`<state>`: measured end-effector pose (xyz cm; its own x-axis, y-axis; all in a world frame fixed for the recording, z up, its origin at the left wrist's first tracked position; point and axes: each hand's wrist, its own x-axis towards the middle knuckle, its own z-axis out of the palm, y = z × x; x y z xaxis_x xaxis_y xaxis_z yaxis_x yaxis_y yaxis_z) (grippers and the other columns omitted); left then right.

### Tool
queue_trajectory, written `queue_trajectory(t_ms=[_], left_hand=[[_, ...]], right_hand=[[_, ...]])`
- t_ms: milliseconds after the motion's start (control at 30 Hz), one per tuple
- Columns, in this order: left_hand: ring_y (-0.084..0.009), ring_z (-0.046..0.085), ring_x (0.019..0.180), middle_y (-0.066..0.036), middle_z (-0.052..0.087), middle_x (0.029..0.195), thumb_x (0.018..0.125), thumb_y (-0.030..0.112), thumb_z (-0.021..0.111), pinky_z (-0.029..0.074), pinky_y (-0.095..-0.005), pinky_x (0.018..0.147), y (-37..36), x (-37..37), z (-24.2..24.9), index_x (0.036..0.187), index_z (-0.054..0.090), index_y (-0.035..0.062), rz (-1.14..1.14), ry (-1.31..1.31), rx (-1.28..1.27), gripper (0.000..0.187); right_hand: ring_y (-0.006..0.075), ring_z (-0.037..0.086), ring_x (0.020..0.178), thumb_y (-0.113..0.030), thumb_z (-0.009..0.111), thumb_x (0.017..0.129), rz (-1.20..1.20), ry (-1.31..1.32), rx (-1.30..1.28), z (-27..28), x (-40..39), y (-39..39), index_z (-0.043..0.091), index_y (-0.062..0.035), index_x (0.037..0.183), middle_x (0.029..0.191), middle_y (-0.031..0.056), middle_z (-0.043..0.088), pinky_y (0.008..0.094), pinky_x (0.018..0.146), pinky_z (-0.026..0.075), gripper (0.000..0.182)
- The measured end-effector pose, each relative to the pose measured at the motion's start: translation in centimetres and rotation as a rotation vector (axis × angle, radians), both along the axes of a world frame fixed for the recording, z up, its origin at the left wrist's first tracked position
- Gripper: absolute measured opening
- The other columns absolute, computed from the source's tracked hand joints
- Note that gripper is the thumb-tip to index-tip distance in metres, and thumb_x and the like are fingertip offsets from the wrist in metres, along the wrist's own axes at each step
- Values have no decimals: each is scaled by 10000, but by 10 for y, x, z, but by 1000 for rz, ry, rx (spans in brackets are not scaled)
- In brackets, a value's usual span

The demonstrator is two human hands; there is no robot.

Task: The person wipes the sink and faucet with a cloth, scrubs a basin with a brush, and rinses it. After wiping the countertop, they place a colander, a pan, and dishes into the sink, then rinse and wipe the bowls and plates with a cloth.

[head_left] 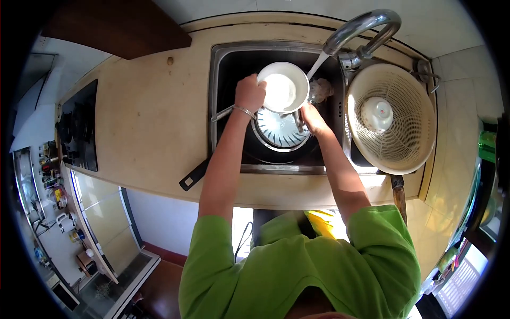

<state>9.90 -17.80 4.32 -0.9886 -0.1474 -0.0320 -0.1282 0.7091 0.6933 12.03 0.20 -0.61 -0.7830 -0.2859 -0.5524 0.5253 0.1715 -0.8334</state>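
A white bowl (281,87) is held over the sink (332,143), its inside bright with sunlight. My left hand (249,93) grips the bowl's left rim, fingers wrapped round the edge. At the lower right side of the same bowl, my right hand (314,119) is closed against it, its fingers partly hidden. Beneath the bowl, a plate with blue-grey stripes (282,135) lies in a dark pan whose black handle (194,174) sticks out over the counter. Water runs from the faucet (366,32) just right of the bowl. A crumpled translucent thing (321,90) sits behind my right hand.
On the right, a large cream colander (419,122) holds a small white bowl (377,114). A dark wooden handle (398,194) projects below it. The beige counter (146,117) stretches left to a black stove (79,127). A brown cabinet (117,26) overhangs the upper left.
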Motion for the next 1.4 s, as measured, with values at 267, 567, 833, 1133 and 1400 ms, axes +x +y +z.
queue_trajectory(t_ms=[267, 567, 833, 1133, 1400], left_hand=[[-344, 549, 720, -216, 560, 737, 697, 199, 460, 434, -405, 685, 19, -27, 70, 754, 563, -7, -247, -159, -324, 238], [-236, 581, 775, -163, 566, 864, 764, 125, 479, 502, -306, 633, 7, -1, 37, 1005, 485, -34, -2, -190, 585, 289], [-254, 585, 697, -168, 548, 828, 720, 17, 440, 532, -336, 569, 24, 2, 24, 844, 506, -86, -59, -565, 1068, 174], [-365, 545, 769, -221, 570, 779, 652, 92, 445, 444, -388, 713, 27, 6, 41, 853, 556, -26, 139, 98, 13, 258], [-230, 563, 709, -169, 549, 896, 706, 36, 410, 445, -305, 640, 61, 6, -51, 931, 509, -35, 439, 50, 685, 256]], right_hand=[[261, 439, 1049, -436, 352, 837, -185, -113, -779, 44, -20, 4, 331, -79, 1198, 1179, 137, 401, 431, 783, 436, 509], [176, 496, 917, -337, 462, 820, -174, 194, -371, 49, -64, -4, 423, -41, 1136, 989, 129, 533, 290, 779, 398, 435], [236, 540, 876, -493, 406, 797, 79, -160, 72, 111, -47, 35, 427, -46, 1125, 1060, 134, 496, 330, 590, 502, 554], [331, 531, 803, -358, 502, 755, -212, 685, 581, 104, -21, 37, 543, -23, 863, 876, 193, 547, 377, 698, 421, 355], [341, 536, 755, -177, 500, 754, -158, 970, 962, 67, -36, 73, 489, -96, 968, 894, 146, 536, 421, 646, 439, 229]])
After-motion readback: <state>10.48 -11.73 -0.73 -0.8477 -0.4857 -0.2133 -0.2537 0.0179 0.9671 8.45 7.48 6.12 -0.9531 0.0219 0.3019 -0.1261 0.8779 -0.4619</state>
